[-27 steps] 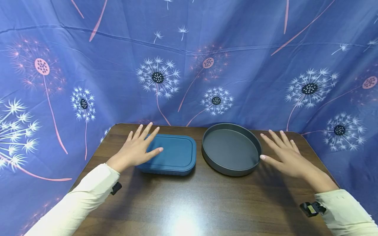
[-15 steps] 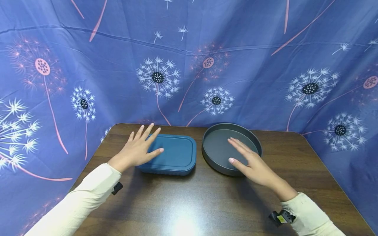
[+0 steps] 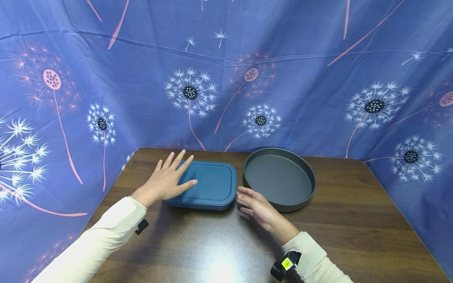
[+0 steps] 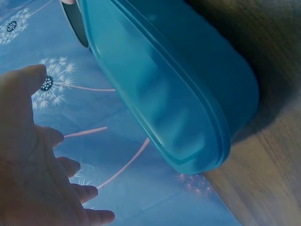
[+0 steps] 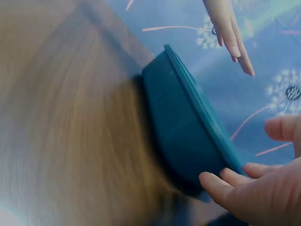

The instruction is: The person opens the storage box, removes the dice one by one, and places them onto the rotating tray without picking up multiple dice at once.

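A blue rectangular lidded food container (image 3: 210, 182) lies on the table in the head view. Over its left part hovers my left hand (image 3: 163, 184), fingers spread and straight. In the left wrist view a gap shows between that hand (image 4: 23, 155) and the lid (image 4: 141, 80). My right hand (image 3: 261, 212) is at the container's front right corner, palm turned left, fingers slightly bent. The right wrist view has its fingertips close to the container's side (image 5: 183, 122); whether they touch, I cannot tell. Neither hand holds anything.
A round dark grey pan (image 3: 279, 179) stands just right of the container, partly behind my right hand. The brown wooden table (image 3: 354, 220) ends at a blue dandelion-patterned cloth (image 3: 226, 86) behind and at both sides.
My right hand has swept left, from beside the pan's right edge, across the pan, to the container's right side. My left hand has barely moved; container and pan stay put.
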The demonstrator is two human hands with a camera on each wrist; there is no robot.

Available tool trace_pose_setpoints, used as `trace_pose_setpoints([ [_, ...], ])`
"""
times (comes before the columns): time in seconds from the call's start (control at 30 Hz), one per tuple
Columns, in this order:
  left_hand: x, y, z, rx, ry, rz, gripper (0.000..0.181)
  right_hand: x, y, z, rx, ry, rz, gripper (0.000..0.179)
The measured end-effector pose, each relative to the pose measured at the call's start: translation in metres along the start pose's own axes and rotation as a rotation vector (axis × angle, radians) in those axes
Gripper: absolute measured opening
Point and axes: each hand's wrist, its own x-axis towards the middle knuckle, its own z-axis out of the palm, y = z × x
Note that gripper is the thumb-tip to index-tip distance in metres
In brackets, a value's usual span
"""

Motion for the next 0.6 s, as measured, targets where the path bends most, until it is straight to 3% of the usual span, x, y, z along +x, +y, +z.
trace_pose_setpoints([
  [0.13,-0.001,-0.001,0.001,-0.007,0.003,-0.001,0.079,0.011,0.008,0.008,0.201,0.074,0.065,0.055],
  [0.27,-0.001,-0.003,0.002,-0.009,-0.003,-0.008,0.079,0.017,0.012,0.013,0.334,0.148,0.106,0.051],
  [0.6,-0.001,-0.005,0.006,-0.012,-0.015,-0.001,0.079,0.024,0.01,0.019,0.454,0.217,0.14,0.046],
])
